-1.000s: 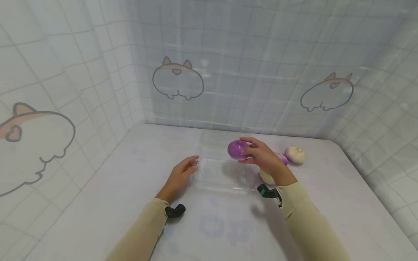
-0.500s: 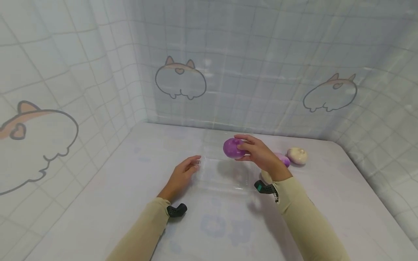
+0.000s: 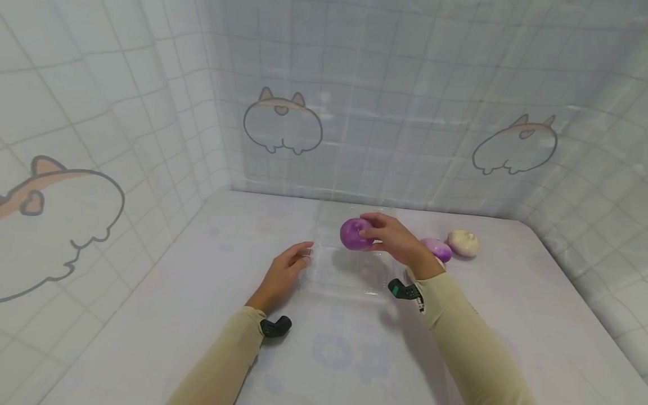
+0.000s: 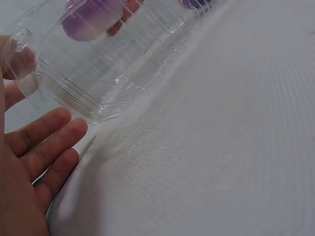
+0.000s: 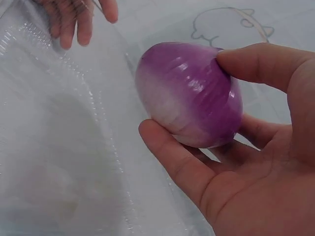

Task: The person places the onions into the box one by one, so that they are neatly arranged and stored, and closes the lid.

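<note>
In the head view my right hand (image 3: 392, 239) holds a glossy purple onion (image 3: 355, 234) above a clear plastic container (image 3: 334, 267). The right wrist view shows the onion (image 5: 184, 96) between thumb and fingertips, purple on one side and whitish on the other. My left hand (image 3: 283, 273) is at the container's left rim. In the left wrist view, its thumb and index finger pinch the edge of the clear container (image 4: 123, 69), while the other fingers (image 4: 54, 142) stretch out beside the wall.
Right of the container lie a second purple onion (image 3: 436, 249) and a cream, garlic-like bulb (image 3: 463, 243). Another pale item is mostly hidden behind my right wrist. Tile-patterned walls (image 3: 354, 112) enclose the white tabletop (image 3: 243, 225) at the back and sides.
My right hand has moved a little left with the onion, further over the container. The second onion shows more fully now. My left hand has stayed at the rim.
</note>
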`<state>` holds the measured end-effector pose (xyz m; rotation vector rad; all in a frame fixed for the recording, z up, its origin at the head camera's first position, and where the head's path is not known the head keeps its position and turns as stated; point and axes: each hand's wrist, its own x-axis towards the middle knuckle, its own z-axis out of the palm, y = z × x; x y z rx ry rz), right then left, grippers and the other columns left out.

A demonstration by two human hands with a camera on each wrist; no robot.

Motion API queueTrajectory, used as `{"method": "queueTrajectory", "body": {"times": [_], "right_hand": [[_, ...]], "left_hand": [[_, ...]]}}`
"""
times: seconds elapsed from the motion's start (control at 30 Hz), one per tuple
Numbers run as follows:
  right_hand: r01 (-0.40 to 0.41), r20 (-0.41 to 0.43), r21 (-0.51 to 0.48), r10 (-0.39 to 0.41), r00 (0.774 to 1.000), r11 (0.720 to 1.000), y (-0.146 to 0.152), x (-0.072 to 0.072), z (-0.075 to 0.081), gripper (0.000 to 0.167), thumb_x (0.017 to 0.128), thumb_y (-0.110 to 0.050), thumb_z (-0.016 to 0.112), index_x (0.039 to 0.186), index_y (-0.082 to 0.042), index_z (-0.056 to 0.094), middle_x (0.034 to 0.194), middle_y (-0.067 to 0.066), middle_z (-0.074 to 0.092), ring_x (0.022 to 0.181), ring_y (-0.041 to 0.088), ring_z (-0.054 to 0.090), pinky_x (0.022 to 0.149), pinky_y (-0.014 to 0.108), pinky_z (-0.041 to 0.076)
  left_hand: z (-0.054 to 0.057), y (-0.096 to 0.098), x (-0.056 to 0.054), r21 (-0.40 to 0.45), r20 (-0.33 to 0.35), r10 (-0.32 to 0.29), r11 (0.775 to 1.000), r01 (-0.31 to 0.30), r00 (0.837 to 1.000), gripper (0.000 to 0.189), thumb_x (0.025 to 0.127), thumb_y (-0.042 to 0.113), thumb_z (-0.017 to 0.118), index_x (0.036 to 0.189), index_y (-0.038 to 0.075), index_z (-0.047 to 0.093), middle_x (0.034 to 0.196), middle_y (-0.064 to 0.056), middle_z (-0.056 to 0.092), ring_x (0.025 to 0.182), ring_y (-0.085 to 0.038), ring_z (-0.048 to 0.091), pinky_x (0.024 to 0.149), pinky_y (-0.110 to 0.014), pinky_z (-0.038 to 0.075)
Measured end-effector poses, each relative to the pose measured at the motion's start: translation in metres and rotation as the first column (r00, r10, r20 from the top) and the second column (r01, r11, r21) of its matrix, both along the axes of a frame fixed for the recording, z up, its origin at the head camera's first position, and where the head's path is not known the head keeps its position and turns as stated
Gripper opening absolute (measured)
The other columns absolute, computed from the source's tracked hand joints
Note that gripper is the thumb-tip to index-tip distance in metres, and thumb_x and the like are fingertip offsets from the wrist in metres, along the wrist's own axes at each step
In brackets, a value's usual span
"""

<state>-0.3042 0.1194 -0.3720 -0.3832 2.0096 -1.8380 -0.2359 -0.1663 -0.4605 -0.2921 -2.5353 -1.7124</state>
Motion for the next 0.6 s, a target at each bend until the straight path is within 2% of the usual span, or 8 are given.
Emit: {"method": "queueTrajectory", "body": {"times": [0.13,0.37,0.6], "right_hand": [[0.011,-0.012,0.027,-0.010,1.000,1.000,-0.004,-0.001,-0.004,0.059,0.094,-0.009,0.067,0.147,-0.001,0.043,0.142,0.021,0.045,0.123,0.035,0.053,0.093,0.042,0.054],[0.016,-0.036,0.025,-0.015,0.999,1.000,-0.012,0.001,-0.005,0.060,0.093,-0.008,0.069,0.147,-0.002,0.044,0.139,0.024,0.046,0.122,0.037,0.054,0.093,0.043,0.054],[-0.029,-0.071,0.033,0.031,0.997,0.999,-0.016,-0.002,-0.011,0.059,0.092,-0.010,0.072,0.146,-0.006,0.049,0.141,0.019,0.047,0.121,0.034,0.056,0.094,0.041,0.053]], "left_hand": [[-0.003,0.001,-0.001,0.004,-0.004,-0.008,1.000,0.008,1.000,0.038,0.104,0.027,0.055,0.142,0.025,0.056,0.131,-0.002,0.063,0.123,-0.019,0.056,0.107,-0.049,0.042],[-0.002,0.003,0.002,-0.001,-0.002,0.007,1.000,-0.007,1.000,0.037,0.103,0.028,0.055,0.140,0.028,0.058,0.129,0.000,0.064,0.121,-0.018,0.057,0.106,-0.048,0.043],[-0.002,0.001,0.001,0.001,-0.031,-0.006,1.000,0.006,1.000,0.038,0.103,0.025,0.056,0.141,0.023,0.057,0.129,-0.003,0.064,0.121,-0.019,0.057,0.106,-0.048,0.043]]}}
